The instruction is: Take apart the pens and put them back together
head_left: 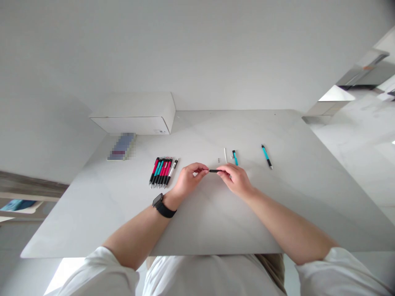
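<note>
Between my two hands is a short black pen part, held level just above the table. The fingertips of my left hand pinch its left end, and those of my right hand pinch its right end. Beyond my right hand lie a teal pen barrel with a black clip, a thin white tube and some tiny parts too small to name. A row of red, teal and white pens with black grips lies left of my left hand. One teal pen rests farther right.
On the pale marbled table, a white carton stands at the back left against the wall. In front of it is a blurred-out flat stack. The table's front edge is close to my body.
</note>
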### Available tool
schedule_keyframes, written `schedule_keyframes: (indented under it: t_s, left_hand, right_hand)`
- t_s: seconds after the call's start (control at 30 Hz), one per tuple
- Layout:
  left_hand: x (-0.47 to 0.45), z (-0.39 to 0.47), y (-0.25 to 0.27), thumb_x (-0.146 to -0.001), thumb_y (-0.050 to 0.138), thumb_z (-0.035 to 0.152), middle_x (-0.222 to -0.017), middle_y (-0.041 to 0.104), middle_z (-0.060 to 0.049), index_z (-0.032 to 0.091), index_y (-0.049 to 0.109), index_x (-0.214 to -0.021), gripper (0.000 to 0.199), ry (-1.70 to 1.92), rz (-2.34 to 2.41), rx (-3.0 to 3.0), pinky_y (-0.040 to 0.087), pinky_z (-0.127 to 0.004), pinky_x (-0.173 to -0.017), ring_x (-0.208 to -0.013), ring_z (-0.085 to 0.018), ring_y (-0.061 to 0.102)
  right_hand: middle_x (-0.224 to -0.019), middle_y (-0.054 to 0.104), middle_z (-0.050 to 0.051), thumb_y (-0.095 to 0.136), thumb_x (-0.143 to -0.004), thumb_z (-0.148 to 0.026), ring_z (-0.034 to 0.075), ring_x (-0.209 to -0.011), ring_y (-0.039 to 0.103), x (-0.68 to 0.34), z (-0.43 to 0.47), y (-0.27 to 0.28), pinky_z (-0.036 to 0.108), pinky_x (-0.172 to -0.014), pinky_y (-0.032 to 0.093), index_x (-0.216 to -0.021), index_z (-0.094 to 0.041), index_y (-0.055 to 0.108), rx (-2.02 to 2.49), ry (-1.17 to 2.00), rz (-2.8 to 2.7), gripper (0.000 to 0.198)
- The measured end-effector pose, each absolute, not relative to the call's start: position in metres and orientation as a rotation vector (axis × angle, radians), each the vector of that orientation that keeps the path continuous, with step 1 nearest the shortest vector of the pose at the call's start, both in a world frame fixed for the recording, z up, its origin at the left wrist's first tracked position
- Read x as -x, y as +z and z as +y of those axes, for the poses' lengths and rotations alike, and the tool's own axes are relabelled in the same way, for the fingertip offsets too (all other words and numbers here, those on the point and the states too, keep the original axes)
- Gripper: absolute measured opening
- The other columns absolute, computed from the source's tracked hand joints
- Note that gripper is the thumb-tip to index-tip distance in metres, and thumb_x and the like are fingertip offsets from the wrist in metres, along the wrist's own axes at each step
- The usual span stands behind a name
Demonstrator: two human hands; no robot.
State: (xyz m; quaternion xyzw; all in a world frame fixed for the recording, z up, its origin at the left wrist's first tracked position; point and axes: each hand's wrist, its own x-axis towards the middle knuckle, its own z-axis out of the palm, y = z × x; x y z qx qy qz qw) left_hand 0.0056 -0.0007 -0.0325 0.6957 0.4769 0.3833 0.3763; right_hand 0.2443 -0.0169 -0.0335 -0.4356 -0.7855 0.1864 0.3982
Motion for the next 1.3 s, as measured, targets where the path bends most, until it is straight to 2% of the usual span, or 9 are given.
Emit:
schedule_keyframes:
  t_s: [0.4,0.57,0.7,0.83,0.9,0.97,1.03,1.2,1.3]
  left_hand:
    - [-0.007,0.003,-0.047,-0.09,0.076,0.044,-0.096,0.075,-0.007,0.019,0.074,-0.103,0.028,1.0,1.041,-1.492,0.051,-0.027,-0.075,-0.085,-0.017,0.068]
    - [-0.006,0.002,-0.045,-0.091,0.076,0.044,-0.095,0.075,-0.007,0.019,0.075,-0.101,0.027,1.007,1.036,-1.504,0.051,-0.027,-0.075,-0.084,-0.017,0.067]
    - [-0.006,-0.002,-0.038,-0.092,0.074,0.044,-0.095,0.076,-0.007,0.02,0.075,-0.1,0.025,0.995,1.083,-1.617,0.052,-0.029,-0.078,-0.087,-0.018,0.069]
    - [-0.005,-0.004,-0.031,-0.094,0.072,0.043,-0.097,0.077,-0.006,0.021,0.077,-0.1,0.024,0.967,1.122,-1.748,0.053,-0.029,-0.081,-0.089,-0.019,0.071]
    - [-0.005,-0.004,-0.031,-0.094,0.071,0.043,-0.096,0.077,-0.006,0.021,0.077,-0.1,0.024,0.975,1.131,-1.751,0.054,-0.029,-0.08,-0.089,-0.019,0.071]
    - [-0.005,-0.003,-0.032,-0.094,0.071,0.043,-0.095,0.077,-0.007,0.02,0.076,-0.1,0.024,0.997,1.135,-1.727,0.054,-0.029,-0.079,-0.088,-0.02,0.071]
    - [-0.005,-0.003,-0.034,-0.094,0.071,0.043,-0.094,0.077,-0.007,0.02,0.076,-0.1,0.024,1.015,1.139,-1.708,0.054,-0.029,-0.078,-0.087,-0.02,0.071]
    - [-0.005,-0.002,-0.035,-0.093,0.072,0.043,-0.093,0.077,-0.006,0.02,0.076,-0.1,0.024,1.011,1.151,-1.696,0.054,-0.028,-0.077,-0.085,-0.019,0.07]
    - [-0.006,-0.002,-0.033,-0.093,0.072,0.043,-0.094,0.077,-0.007,0.02,0.076,-0.099,0.024,1.018,1.15,-1.688,0.054,-0.028,-0.077,-0.086,-0.019,0.07]
  right_hand:
    - [-0.095,0.072,0.005,0.066,-0.1,-0.03,0.019,-0.076,0.065,-0.242,-0.02,-0.036,0.034,-0.075,0.054,-0.11,-0.028,0.07,1.086,0.407,-1.972,0.011]
    - [-0.091,0.072,0.004,0.065,-0.101,-0.035,0.019,-0.076,0.064,-0.243,-0.02,-0.032,0.033,-0.074,0.051,-0.103,-0.026,0.069,1.108,0.428,-1.976,0.01]
    - [-0.079,0.068,0.003,0.058,-0.104,-0.037,0.02,-0.075,0.063,-0.244,-0.019,-0.03,0.033,-0.072,0.047,-0.091,-0.024,0.068,1.152,0.442,-2.033,0.021]
    - [-0.077,0.068,0.003,0.051,-0.107,-0.038,0.02,-0.076,0.065,-0.246,-0.018,-0.031,0.033,-0.072,0.046,-0.085,-0.023,0.066,1.175,0.515,-2.043,0.031]
    - [-0.082,0.069,0.003,0.05,-0.108,-0.039,0.02,-0.079,0.066,-0.246,-0.017,-0.032,0.033,-0.073,0.048,-0.092,-0.024,0.067,1.17,0.58,-2.025,0.028]
    - [-0.095,0.07,0.004,0.057,-0.104,-0.042,0.02,-0.082,0.067,-0.246,-0.018,-0.034,0.033,-0.073,0.051,-0.11,-0.026,0.066,1.153,0.638,-1.999,0.02]
    - [-0.107,0.069,0.006,0.065,-0.099,-0.042,0.02,-0.084,0.066,-0.245,-0.018,-0.035,0.033,-0.072,0.053,-0.124,-0.027,0.06,1.138,0.651,-1.962,0.029]
    - [-0.103,0.065,0.007,0.058,-0.103,-0.035,0.02,-0.085,0.065,-0.244,-0.017,-0.035,0.032,-0.071,0.056,-0.109,-0.026,0.063,1.093,0.604,-1.981,0.012]
    - [-0.107,0.065,0.007,0.059,-0.102,-0.033,0.02,-0.086,0.065,-0.244,-0.017,-0.032,0.033,-0.072,0.057,-0.117,-0.026,0.061,1.09,0.614,-1.982,0.017]
